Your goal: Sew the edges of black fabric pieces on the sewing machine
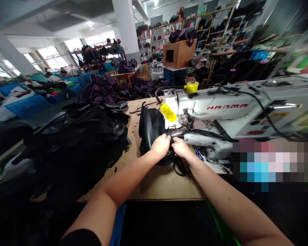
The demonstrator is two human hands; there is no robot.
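A black leather piece [150, 128] lies on the wooden table [154, 184], bunched up against the needle area of a white sewing machine [220, 106]. My left hand [160, 146] is closed on the near edge of this black piece. My right hand [181, 147] is right beside it, fingers pinched on the same edge, just in front of the machine's arm [207, 140]. A thin black strap [178, 169] hangs from the piece below my right hand.
A big heap of black cut pieces [77, 136] covers the table's left side. A yellow tag [168, 112] and a yellow tape roll [191, 86] sit on the machine. Behind are a cardboard box [179, 53], shelves of bags and purple piles [102, 89].
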